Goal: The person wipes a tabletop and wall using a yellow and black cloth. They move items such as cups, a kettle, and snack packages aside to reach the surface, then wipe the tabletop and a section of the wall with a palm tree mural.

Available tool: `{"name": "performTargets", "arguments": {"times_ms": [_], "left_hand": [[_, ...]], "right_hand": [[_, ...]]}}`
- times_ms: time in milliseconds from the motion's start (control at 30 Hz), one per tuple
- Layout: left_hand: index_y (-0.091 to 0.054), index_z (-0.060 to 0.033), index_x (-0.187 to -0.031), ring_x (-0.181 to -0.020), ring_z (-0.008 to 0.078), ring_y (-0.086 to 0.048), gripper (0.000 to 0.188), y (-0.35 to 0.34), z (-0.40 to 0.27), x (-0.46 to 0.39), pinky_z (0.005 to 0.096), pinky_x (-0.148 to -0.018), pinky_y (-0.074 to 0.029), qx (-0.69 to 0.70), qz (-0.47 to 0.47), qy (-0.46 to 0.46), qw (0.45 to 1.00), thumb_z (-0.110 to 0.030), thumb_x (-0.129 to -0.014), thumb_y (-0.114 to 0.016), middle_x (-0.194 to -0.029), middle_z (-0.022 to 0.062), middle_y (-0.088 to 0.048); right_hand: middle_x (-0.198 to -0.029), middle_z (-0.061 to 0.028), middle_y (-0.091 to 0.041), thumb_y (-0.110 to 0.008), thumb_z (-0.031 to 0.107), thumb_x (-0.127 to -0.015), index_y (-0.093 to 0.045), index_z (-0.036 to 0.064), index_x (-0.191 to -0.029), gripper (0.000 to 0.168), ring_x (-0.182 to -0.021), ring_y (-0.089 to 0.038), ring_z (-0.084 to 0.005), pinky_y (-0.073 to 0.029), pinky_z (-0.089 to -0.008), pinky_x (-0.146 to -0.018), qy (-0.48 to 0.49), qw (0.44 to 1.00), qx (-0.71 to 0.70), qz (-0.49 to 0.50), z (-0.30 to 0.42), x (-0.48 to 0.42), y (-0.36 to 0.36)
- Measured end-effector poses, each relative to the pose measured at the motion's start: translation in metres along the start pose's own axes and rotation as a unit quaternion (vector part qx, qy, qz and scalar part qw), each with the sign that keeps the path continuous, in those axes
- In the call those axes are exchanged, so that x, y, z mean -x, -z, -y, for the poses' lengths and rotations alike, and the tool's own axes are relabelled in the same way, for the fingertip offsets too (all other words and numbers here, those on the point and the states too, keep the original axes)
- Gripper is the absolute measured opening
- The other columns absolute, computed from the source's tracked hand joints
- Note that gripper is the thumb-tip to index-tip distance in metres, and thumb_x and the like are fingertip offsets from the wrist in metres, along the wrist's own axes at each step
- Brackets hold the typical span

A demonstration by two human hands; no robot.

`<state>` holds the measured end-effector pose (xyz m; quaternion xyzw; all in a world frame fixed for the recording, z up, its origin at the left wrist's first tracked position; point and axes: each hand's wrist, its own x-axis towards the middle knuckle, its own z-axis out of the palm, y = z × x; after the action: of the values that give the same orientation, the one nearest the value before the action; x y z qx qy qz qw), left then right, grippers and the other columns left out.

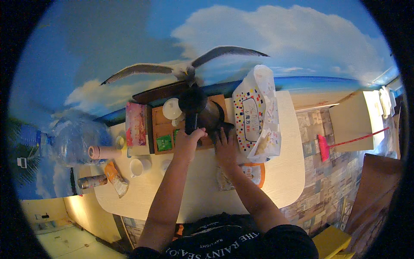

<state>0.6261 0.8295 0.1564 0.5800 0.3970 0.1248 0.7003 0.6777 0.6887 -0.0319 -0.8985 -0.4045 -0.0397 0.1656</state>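
My left hand [189, 142] is closed around the black handle of a dark electric kettle [208, 113], whose black lid [193, 98] faces me. The kettle stands at the right part of a brown wooden tray [158, 115] with compartments. Beside its dark spout or base, my right hand [225, 145] has its fingers spread; whether they touch it I cannot tell. Left of the kettle, a white lidded cup [172, 108] stands in the tray, with a green packet [164, 142] in front of it. A white mug [139, 167] is on the table, left of my left forearm.
A printed white plastic bag [257, 116] stands right of the tray. Left are a pink box [136, 124], a pink flask [103, 152], a patterned bottle [92, 181] and an orange snack packet [115, 179]. Under my right forearm lie packets [255, 173]. The table edge [304, 171] curves at right.
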Motion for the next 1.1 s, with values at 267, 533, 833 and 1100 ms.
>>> {"name": "performTargets", "arguments": {"times_ms": [267, 533, 833, 1100], "left_hand": [[-0.064, 0.0044, -0.104, -0.089, 0.0188, -0.069, 0.034, -0.011, 0.023, -0.018, 0.0306, -0.081, -0.051, 0.057, 0.011, -0.025, 0.998, -0.017, -0.080, -0.073, -0.089, 0.0111, -0.072], [-0.060, 0.0015, -0.111, -0.084, 0.0187, -0.067, 0.039, -0.018, 0.039, -0.023, 0.0322, -0.080, -0.050, 0.013, 0.008, 0.003, 1.000, -0.014, -0.078, -0.072, -0.088, 0.0087, -0.071], [-0.049, 0.0002, -0.121, -0.109, 0.0322, -0.055, 0.070, -0.015, 0.092, 0.005, 0.0411, -0.095, -0.045, -0.164, -0.145, -0.214, 0.952, -0.037, -0.075, -0.086, -0.119, 0.0164, -0.055], [-0.048, -0.0011, -0.125, -0.118, 0.0354, -0.044, 0.064, 0.116, 0.192, 0.114, 0.0474, -0.103, -0.035, -0.288, -0.382, -0.224, 0.849, -0.013, -0.072, -0.082, -0.120, 0.0163, -0.050]], "right_hand": [[-0.150, -0.0162, -0.045, -0.059, 0.009, -0.086, -0.058, 0.000, -0.132, 0.047, -0.140, -0.034, -0.0466, -0.031, -0.0562, -0.115, 0.026, 0.996, -0.082, 0.016, 0.019, 0.038, 0.024], [-0.157, -0.0179, -0.035, -0.049, 0.018, -0.094, -0.049, 0.003, -0.144, 0.052, -0.146, -0.024, -0.0476, -0.021, -0.0523, -0.121, 0.009, 0.985, -0.134, 0.109, 0.023, 0.040, 0.048], [-0.152, -0.0225, -0.040, -0.058, 0.012, -0.093, -0.053, 0.004, -0.138, 0.046, -0.140, -0.030, -0.0504, -0.026, -0.0574, -0.117, 0.040, 0.986, -0.165, 0.006, 0.020, 0.038, 0.028], [-0.146, -0.0199, -0.044, -0.054, 0.018, -0.100, -0.050, 0.006, -0.141, 0.044, -0.133, -0.040, -0.0379, -0.031, -0.0472, -0.113, 0.017, 0.927, -0.373, 0.015, 0.069, 0.075, 0.035]]}}
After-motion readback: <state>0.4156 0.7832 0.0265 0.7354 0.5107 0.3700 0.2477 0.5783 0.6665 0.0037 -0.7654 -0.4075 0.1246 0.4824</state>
